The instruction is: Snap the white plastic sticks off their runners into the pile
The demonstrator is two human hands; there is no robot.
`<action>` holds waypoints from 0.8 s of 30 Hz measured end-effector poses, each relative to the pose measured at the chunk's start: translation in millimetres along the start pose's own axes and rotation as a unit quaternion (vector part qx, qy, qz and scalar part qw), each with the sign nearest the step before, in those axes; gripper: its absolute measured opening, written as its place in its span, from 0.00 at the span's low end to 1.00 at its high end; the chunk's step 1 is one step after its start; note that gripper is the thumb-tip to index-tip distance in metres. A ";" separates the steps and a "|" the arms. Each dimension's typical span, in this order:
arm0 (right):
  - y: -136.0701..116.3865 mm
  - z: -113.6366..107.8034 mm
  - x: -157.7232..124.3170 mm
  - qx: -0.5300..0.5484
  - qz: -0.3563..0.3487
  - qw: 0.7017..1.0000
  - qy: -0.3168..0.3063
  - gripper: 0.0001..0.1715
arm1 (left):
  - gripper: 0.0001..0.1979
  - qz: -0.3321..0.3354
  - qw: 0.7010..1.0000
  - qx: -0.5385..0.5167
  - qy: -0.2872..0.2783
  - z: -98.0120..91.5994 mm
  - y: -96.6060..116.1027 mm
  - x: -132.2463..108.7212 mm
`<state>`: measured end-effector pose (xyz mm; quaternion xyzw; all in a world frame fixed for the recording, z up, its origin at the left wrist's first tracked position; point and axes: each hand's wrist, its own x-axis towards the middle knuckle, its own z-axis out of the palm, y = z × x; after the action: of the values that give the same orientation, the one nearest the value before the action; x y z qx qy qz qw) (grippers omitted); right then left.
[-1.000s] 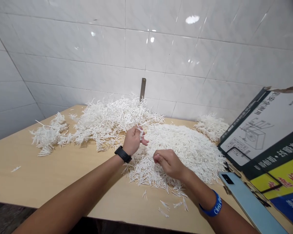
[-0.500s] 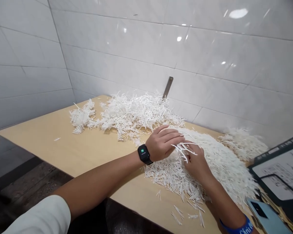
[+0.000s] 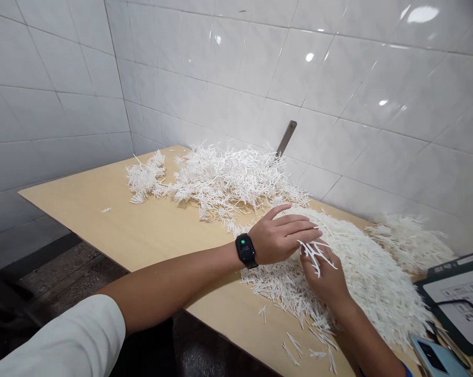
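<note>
My left hand [image 3: 277,236], with a black watch on its wrist, is seen from the back. Its fingers are drawn together and point right, pinching a white branched plastic-looking sprig [image 3: 315,255] that sticks out past the index finger. Close against it is my right hand [image 3: 326,275], fingers curled beneath the left fingertips; what they hold is hidden. The sprig's forked ends cross in front of the right hand. Both hands are above a broad heap of small white pieces [image 3: 377,285]. A pile of longer branched white sprigs [image 3: 236,175] lies behind them.
A smaller white clump [image 3: 146,178] lies left on the wooden tabletop [image 3: 173,230], and another white heap [image 3: 413,238] is against the tiled wall. At right are a light-blue phone [image 3: 436,356] and a dark-green box [image 3: 456,298]. A metal strip [image 3: 286,139] leans on the wall.
The view has swung slightly, so the scene sits farther right. The hands stay close together, and the sprig has tilted a little and is now lower against the right hand.
</note>
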<state>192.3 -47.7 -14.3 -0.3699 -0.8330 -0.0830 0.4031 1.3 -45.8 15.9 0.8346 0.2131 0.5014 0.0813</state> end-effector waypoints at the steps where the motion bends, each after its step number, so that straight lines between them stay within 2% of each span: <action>1: 0.4 0.2 -1.3 0.004 0.012 1.000 -0.002 0.13 | 0.19 -0.003 1.000 -0.008 0.002 0.1 0.3 0.1; 4: 1.7 0.3 -4.0 0.010 0.040 0.999 -0.010 0.12 | 0.19 -0.004 1.000 -0.004 0.003 0.7 1.1 0.3; 7: 1.9 -0.5 -4.3 0.006 0.052 0.998 -0.019 0.12 | 0.18 0.015 0.999 0.044 0.003 1.6 2.0 0.8; 12: -0.7 -3.4 -1.4 0.006 0.035 0.999 -0.024 0.12 | 0.18 0.029 0.993 0.113 -0.006 2.1 4.4 1.7; 20: -5.0 -5.2 2.4 0.007 0.031 0.999 -0.026 0.13 | 0.18 -0.013 0.997 0.074 -0.019 0.2 6.2 2.1; 24: -4.3 -4.8 2.4 0.011 0.023 1.000 -0.014 0.13 | 0.18 0.000 0.997 0.073 0.000 1.4 4.9 0.8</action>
<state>191.4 -51.6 -8.7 -0.3861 -0.8306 -0.0594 0.3969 4.2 -49.8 17.5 0.8380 0.2492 0.4849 0.0204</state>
